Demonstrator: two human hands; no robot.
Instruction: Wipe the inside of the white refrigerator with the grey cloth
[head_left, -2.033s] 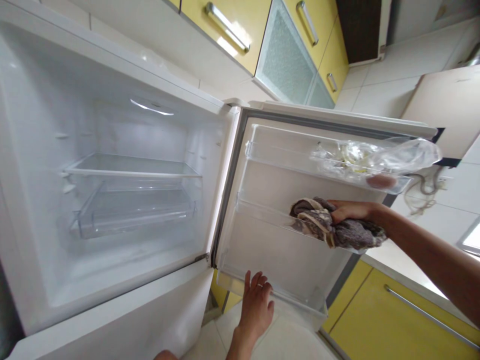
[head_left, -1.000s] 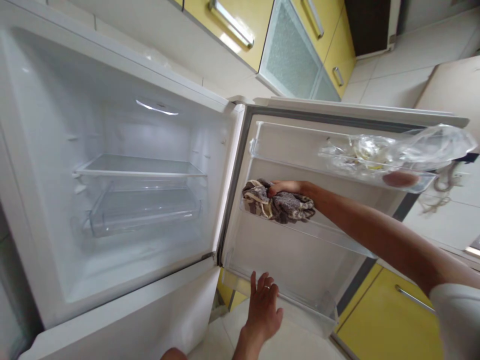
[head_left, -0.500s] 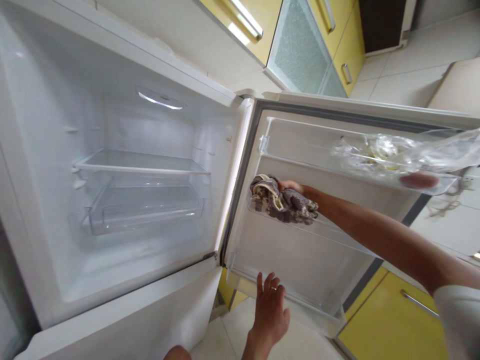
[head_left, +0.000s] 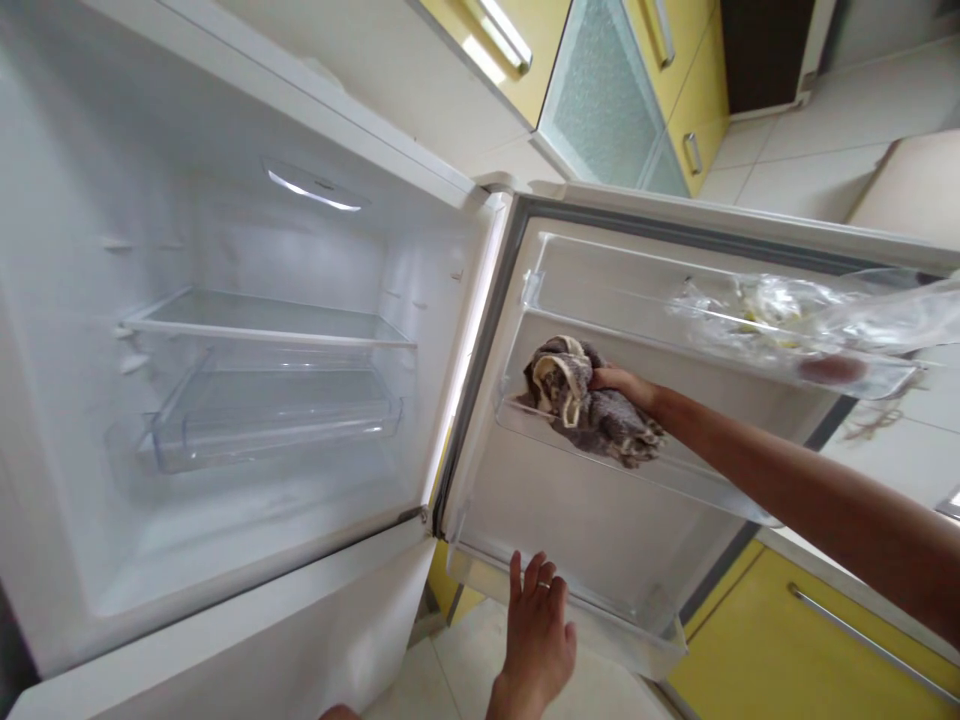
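My right hand is closed on a bunched grey-brown patterned cloth with a pale hem. The cloth lies against the middle door shelf of an open fridge door. At the bottom, my left hand, with a ring on one finger, has its fingers apart and slightly bent. Its fingertips are at the lower door bin; whether they touch it I cannot tell. Part of my right hand's fingers is hidden in the cloth folds.
Left of the door stands the fridge compartment, with a glass shelf and a clear drawer. Plastic bags fill the upper door shelf. Yellow cabinets stand behind the door, over a tiled floor.
My right hand and the cloth have moved right along the middle door shelf. My left hand stays nearly in place. The view has shifted slightly.
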